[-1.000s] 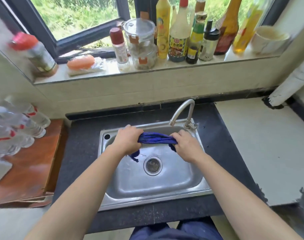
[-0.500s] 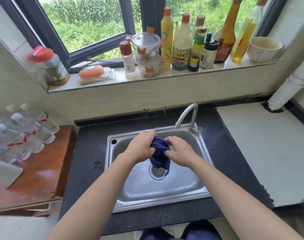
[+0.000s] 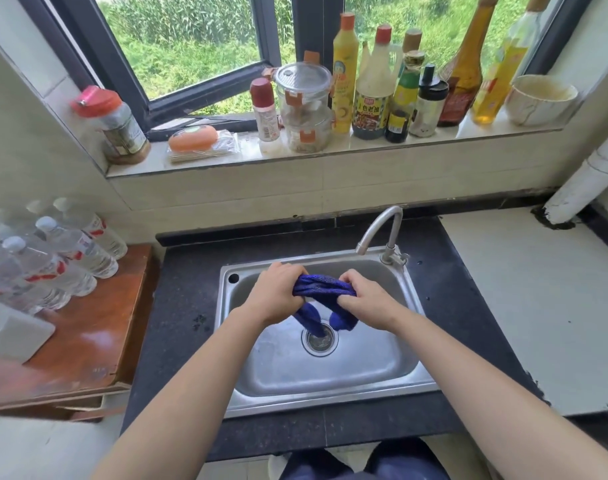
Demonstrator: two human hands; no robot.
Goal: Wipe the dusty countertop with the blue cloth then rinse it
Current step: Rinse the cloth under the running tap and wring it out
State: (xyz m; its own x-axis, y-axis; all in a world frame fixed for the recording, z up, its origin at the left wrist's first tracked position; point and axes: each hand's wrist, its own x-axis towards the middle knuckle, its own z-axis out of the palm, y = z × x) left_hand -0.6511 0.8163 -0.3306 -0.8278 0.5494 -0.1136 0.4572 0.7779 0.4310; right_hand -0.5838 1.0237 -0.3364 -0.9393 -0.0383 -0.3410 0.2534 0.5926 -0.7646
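The blue cloth [image 3: 321,288] is stretched as a twisted roll between both hands above the steel sink [image 3: 333,375]. My left hand [image 3: 276,294] grips its left end and my right hand [image 3: 366,301] grips its right end. Two loose ends of the cloth hang down toward the drain [image 3: 320,340]. The curved tap [image 3: 382,233] stands at the sink's back right; no water stream is visible. The dark speckled countertop [image 3: 184,306] surrounds the sink.
A white counter slab [image 3: 538,306] lies to the right, with a white pipe [image 3: 586,181] at its back. Several water bottles [image 3: 60,254] and a white box [image 3: 11,334] sit on a wooden surface at left. Sauce bottles, jars and a bowl [image 3: 541,98] line the windowsill.
The hands had bunched the cloth together over the drain; now they have pulled apart, stretching it between them again. The view has tilted up slightly.
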